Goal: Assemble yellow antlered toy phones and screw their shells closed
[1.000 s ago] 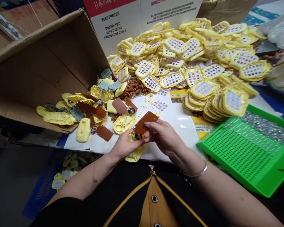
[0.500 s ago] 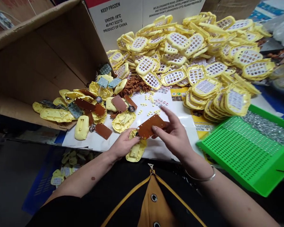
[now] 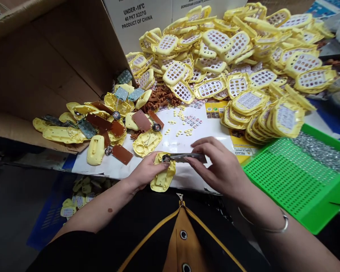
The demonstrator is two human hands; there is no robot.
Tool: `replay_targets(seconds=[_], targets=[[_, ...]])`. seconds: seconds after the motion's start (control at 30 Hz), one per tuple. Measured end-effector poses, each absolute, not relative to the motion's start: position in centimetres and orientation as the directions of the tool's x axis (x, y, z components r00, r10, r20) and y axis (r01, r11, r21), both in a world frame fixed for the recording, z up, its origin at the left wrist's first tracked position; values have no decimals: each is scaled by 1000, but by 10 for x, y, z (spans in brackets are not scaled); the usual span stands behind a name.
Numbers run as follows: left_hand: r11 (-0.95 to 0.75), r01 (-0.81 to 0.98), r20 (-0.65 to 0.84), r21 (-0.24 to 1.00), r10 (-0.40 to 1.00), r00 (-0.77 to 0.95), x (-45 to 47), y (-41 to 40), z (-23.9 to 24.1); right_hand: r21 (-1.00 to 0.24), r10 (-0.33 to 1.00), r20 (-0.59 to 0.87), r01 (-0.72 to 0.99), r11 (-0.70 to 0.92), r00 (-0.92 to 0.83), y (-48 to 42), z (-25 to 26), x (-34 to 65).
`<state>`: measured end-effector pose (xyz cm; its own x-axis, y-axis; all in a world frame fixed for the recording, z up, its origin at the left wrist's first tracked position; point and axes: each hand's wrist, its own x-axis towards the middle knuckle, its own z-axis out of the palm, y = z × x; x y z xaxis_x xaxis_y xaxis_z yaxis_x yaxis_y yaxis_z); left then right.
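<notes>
We have the shallow, oval yellow plastic shell half (image 3: 163, 179) over the near edge of the white-covered counter (image 3: 170, 145), its ribbed inside facing up. Our left hand (image 3: 144, 170) grips it from its left side, the thumb laid near the round black speaker (image 3: 166, 158) at the shell's far end.

The flat, rectangular brown circuit board (image 3: 188, 157) has just turned: half a second ago its broad brown face was towards us, and now we see it nearly edge-on, as a thin greyish strip reaching right from the shell's far end. Our right hand (image 3: 217, 162) pinches it between thumb and fingers at its right end. With the board tipped up, more of the shell's inside and the speaker come into view; we judge that the board is not yet seated. We cannot tell whether wires join the two.

Just beyond the shell, to its left, lies another open yellow plastic shell (image 3: 147, 143) on the counter. Farther beyond the shell are small pink-and-white buttons (image 3: 194, 121), with a large pile of yellow keypad fronts (image 3: 215, 41) behind them. Well to the shell's right stands the perforated green plastic tray (image 3: 286, 181) holding shiny silver screws (image 3: 324, 151); these surroundings lie unchanged.
</notes>
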<state>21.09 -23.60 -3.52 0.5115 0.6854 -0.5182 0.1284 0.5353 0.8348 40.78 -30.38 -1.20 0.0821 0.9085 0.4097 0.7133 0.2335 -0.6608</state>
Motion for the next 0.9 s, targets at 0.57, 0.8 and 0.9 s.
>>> replay_targets(seconds=[0.57,0.8,0.9], targets=[[582,143,-559,801,640,527,212,-231,-35,-926,922,-371,-119,-359,109,-306,-19,408],[623,99,-570,776,624,534,213,-228,-35,-961,952,-264,-47,-274,-158,-325,-17,421],[644,104,-584,758,600,547,213,-229,-34,-957,999,-40,287,-35,-10,-325,-20,417]])
